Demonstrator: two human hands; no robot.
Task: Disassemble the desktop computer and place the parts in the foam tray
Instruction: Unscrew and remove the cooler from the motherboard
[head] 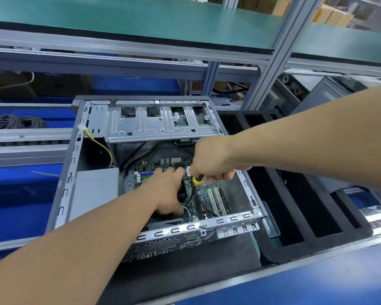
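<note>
The open desktop case lies on its side in the middle, its green motherboard exposed. My left hand reaches into the case and curls around a dark part, seemingly the CPU cooler fan, which it mostly hides. My right hand grips a screwdriver with a yellow and black handle, whose tip points down at the board beside the left hand. The black foam tray with long compartments sits just right of the case.
A grey power supply fills the case's left side, with a loose yellow-black cable and white plug. The metal drive cage spans the far end. Aluminium frame posts and a green shelf rise behind. Coiled cables lie far left.
</note>
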